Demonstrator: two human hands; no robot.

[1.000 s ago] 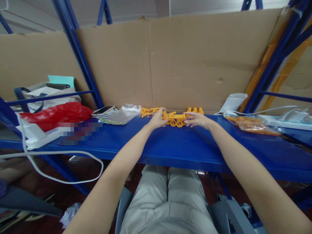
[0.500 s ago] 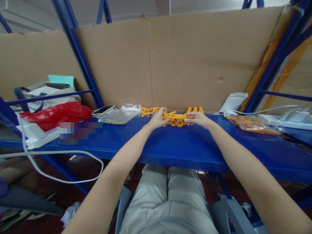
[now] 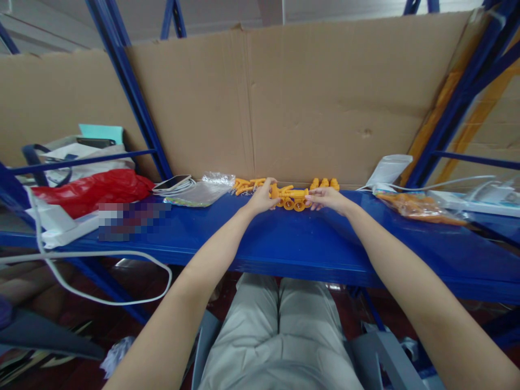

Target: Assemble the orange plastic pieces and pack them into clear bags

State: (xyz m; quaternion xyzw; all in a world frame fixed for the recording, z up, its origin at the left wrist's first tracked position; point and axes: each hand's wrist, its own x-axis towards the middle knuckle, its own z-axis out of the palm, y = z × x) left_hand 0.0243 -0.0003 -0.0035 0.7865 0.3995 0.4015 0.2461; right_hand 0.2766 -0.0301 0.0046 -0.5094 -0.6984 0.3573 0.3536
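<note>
An orange-yellow plastic piece (image 3: 299,193) with a tube-like right part lies sideways between my hands. My left hand (image 3: 261,200) is closed on its left end. My right hand (image 3: 328,200) pinches the right end between thumb and fingertips. Just below the piece, several round orange-yellow cup-like parts (image 3: 299,204) stand in a row on the blue shelf (image 3: 296,244). Left of my left hand, thin branching orange-yellow parts (image 3: 244,186) lie in a pile. Behind my right hand stand orange-yellow stepped pieces (image 3: 324,182). The fingers partly hide the held piece's ends.
A tall cardboard sheet (image 3: 317,97) closes off the back. To the left lie a clear plastic bag (image 3: 205,192), a phone (image 3: 174,183) and a red bag (image 3: 97,190). To the right are a bag of orange parts (image 3: 422,208) and a white power strip (image 3: 479,203).
My right hand's fingertips have shifted slightly at the right end of the plastic piece. My left hand stays in place, and the surrounding parts look the same.
</note>
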